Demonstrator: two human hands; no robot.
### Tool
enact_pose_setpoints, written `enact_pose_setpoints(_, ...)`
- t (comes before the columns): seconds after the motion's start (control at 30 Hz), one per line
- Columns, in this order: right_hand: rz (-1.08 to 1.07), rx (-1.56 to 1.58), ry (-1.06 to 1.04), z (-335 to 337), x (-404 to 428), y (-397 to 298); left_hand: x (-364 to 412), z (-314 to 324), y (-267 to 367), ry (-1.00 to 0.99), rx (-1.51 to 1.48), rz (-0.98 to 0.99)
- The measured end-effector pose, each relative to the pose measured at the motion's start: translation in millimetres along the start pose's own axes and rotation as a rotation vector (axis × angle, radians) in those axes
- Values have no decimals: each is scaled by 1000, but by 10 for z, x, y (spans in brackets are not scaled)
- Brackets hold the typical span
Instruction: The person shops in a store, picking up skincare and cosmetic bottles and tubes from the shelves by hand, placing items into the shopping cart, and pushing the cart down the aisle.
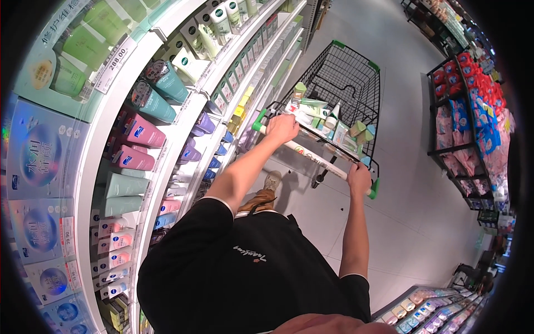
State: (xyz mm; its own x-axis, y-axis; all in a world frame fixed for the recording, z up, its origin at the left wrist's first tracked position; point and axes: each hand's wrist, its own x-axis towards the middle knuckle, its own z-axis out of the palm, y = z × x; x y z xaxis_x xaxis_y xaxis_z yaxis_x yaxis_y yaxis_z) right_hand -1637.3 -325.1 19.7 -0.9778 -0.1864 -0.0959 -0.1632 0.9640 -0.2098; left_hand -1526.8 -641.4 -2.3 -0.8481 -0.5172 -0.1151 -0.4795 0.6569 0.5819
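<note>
A black wire shopping cart (346,75) with green corner pieces stands in front of me. My left hand (283,127) is closed around its white handle bar (316,158), near the green left end. The handle's right end is gripped by my right hand (359,179), beside the other green end piece. In the cart's upper tray, just past the bar, lie several skincare tubes, bottles and small boxes, among them a white tube (333,117) and a box with a light green top (299,89). The large basket beyond the tray holds nothing that I can make out.
White shelves (167,167) of cosmetic tubes run close along my left, with teal tubes (153,103) and pink tubes (144,130). A black rack (452,104) of red, blue and pink packages stands to the right across the grey floor (400,167). Another product shelf (429,311) is at lower right.
</note>
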Motion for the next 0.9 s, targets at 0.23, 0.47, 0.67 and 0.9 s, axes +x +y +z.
enact_pose_setpoints(0.23,52,-42,-58,19,582,-110,431,78,54,26,1,21)
enact_pose_setpoints(0.47,8,-57,21,127,1079,-78,704,17,166,23,-42,52)
enact_pose_setpoints(0.67,-16,-67,-10,120,1368,-215,926,-24,148,80,-87,68)
enact_pose_setpoints(0.9,-81,-56,-5,172,1530,-389,1115,-125,91,87,-65,39)
